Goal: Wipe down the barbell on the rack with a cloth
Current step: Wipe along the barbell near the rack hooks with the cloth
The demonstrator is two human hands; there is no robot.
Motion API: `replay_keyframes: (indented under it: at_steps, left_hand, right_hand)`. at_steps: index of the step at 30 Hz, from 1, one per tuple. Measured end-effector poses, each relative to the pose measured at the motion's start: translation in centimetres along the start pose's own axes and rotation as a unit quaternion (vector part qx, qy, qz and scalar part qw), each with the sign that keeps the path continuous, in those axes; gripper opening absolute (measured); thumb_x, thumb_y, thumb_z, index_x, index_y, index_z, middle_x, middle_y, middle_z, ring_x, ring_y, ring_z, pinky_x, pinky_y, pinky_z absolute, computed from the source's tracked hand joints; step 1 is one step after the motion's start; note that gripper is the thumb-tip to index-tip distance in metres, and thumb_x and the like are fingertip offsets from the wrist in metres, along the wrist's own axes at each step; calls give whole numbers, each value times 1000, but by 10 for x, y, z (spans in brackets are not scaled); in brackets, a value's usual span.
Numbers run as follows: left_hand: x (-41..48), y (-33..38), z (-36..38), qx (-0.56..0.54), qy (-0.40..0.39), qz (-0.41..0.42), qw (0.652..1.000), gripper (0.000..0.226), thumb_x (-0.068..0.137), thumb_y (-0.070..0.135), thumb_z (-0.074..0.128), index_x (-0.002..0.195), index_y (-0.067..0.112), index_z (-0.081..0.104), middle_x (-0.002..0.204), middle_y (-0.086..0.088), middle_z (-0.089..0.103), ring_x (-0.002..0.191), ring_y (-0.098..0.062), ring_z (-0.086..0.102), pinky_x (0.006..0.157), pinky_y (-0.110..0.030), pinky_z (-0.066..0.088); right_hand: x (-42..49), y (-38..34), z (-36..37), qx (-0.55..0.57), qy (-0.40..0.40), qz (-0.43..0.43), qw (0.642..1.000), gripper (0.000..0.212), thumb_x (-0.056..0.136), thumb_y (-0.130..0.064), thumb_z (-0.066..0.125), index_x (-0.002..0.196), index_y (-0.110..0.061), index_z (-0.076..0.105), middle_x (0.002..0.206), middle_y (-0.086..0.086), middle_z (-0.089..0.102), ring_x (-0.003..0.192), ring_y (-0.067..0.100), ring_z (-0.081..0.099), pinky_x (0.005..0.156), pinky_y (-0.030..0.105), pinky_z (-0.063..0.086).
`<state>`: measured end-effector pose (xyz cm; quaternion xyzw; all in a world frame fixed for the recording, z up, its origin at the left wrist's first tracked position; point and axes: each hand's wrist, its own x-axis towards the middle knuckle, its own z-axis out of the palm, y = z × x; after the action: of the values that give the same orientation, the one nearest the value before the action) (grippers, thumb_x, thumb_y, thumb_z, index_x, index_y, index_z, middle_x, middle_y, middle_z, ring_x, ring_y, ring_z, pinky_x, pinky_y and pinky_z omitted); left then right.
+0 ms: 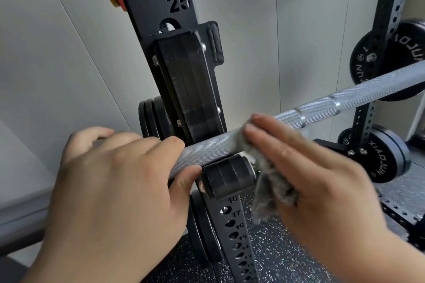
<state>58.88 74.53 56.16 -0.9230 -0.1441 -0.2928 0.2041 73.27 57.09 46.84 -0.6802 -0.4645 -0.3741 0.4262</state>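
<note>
Looking forward and down from head height through one wide-angle lens. Facing the rack's near upright (142, 14) almost head-on, sitting close enough for its numbered holes to be reading clearly in mid-frame. Hovering just above the barbell (322, 104), crossing the view from lower left to upper right. Taking in both hands at very close range, the left hand (110, 190) filling the lower left corner, the right hand (322, 179) the lower right. Catching the far upright (391, 7) at the right edge, bowing with the lens, and the speckled floor (287, 259) along the bottom, with pale wall (287, 30) behind.
</note>
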Motion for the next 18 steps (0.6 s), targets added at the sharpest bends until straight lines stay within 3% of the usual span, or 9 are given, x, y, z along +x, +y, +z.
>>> replay_keyframes:
  at_steps: [3,5,9,11,14,16,18]
  left_hand:
    - [0,2,-4,17,-1,-2,1000,28,87,49,54,78,25,63,60,11,52,66,-30,61,82,-48,42]
    - [2,3,-5,17,-8,9,1000,28,86,49,55,75,24,61,57,11,48,61,-29,57,76,-46,43]
    - [8,3,-9,9,-39,44,998,27,88,45,46,75,24,57,54,10,45,52,-27,51,65,-40,44]
    - [9,3,-9,18,-48,72,996,28,90,43,41,78,22,56,54,8,47,49,-28,50,61,-38,43]
    - [11,-2,-8,46,-45,102,993,26,91,44,37,77,23,45,51,7,48,45,-27,40,57,-35,34]
    - [15,-5,-10,49,-48,116,991,29,93,47,35,75,24,37,49,7,46,44,-25,32,55,-32,27]
    - [18,-4,-13,51,-60,116,990,32,95,52,31,76,27,33,55,7,49,50,-24,38,53,-32,26]
  right_hand:
    - [0,15,-11,-21,37,61,997,58,88,-1,79,141,-23,67,149,-11,60,117,8,71,90,35,64]
    - [-4,7,-4,-15,38,66,997,62,87,2,77,143,-21,65,152,-10,58,121,8,69,92,36,64]
    - [-4,-10,6,8,-6,6,1000,58,87,-15,67,144,-25,65,154,-15,55,105,13,77,77,38,67]
    - [0,1,-2,-2,13,12,1000,55,88,-13,70,140,-28,67,149,-16,59,103,8,76,72,37,68]
    - [0,9,-7,4,59,75,995,68,82,3,80,141,-26,66,149,-14,60,107,3,72,77,38,68]
    - [-9,-3,5,-11,57,63,996,75,77,7,83,144,-24,64,153,-12,57,105,3,73,79,34,67]
    - [-19,-15,16,-10,24,38,999,86,72,9,83,147,-27,61,158,-15,52,109,5,73,83,29,65]
